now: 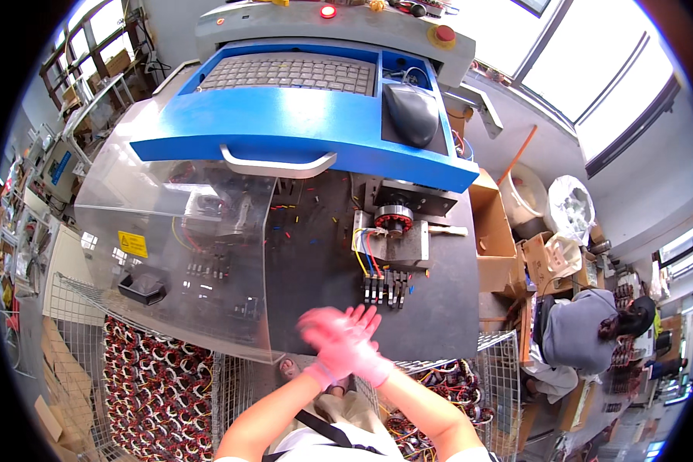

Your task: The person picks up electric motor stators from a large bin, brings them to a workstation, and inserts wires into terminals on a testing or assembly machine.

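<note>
Both my hands are in pink gloves and meet over the near edge of the dark work table [316, 269]. My left hand [333, 366] overlaps my right hand [371, 365]; fingers stretch out toward the connectors, apparently the left's. The other fingers are smeared by motion. No held object shows. Beyond them, a stator [393, 219] with red and black windings sits on a metal fixture [414, 245]. Yellow, blue and red wires [370, 258] run from it to a row of black terminal clips [385, 291] on the table.
A clear hinged cover [200, 300] spans the table's left side, with a black tray [142, 286] seen there. Above is a blue keyboard shelf [269, 115] with a mouse [410, 114]. Wire baskets [158, 377] of stators flank me. Cardboard boxes [493, 231] and a seated person [585, 331] are right.
</note>
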Available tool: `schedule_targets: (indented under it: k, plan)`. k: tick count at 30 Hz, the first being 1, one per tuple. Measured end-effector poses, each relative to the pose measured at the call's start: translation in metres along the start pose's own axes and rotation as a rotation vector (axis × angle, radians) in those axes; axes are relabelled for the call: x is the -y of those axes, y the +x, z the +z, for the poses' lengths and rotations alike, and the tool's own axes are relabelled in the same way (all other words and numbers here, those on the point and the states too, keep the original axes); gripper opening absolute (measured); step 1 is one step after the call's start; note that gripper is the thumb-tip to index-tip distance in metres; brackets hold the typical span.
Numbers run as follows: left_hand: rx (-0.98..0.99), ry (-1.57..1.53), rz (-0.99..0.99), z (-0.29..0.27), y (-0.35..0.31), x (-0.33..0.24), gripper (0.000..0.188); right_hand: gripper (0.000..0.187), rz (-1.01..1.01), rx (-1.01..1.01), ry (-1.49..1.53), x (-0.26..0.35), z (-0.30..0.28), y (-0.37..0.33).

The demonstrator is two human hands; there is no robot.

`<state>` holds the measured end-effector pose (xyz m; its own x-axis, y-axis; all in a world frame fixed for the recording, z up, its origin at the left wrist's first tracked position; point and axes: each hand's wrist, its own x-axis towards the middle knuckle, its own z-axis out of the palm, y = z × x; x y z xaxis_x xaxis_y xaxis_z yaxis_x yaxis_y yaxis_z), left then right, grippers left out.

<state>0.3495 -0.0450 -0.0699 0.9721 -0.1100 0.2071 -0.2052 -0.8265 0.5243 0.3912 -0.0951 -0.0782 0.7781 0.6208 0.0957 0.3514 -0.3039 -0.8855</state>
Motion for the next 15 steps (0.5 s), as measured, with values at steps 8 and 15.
schedule_targets:
  k: [8, 15]
  plan:
    - [-0.051, 0.097, -0.081, 0.018, 0.023, 0.016, 0.059, 0.063, 0.044, -0.006, -0.104, -0.003, -0.073, 0.085]
    - [-0.053, 0.128, -0.061, 0.013, 0.022, 0.021, 0.060, 0.042, -0.384, -0.306, -0.641, 0.010, -0.151, 0.166]
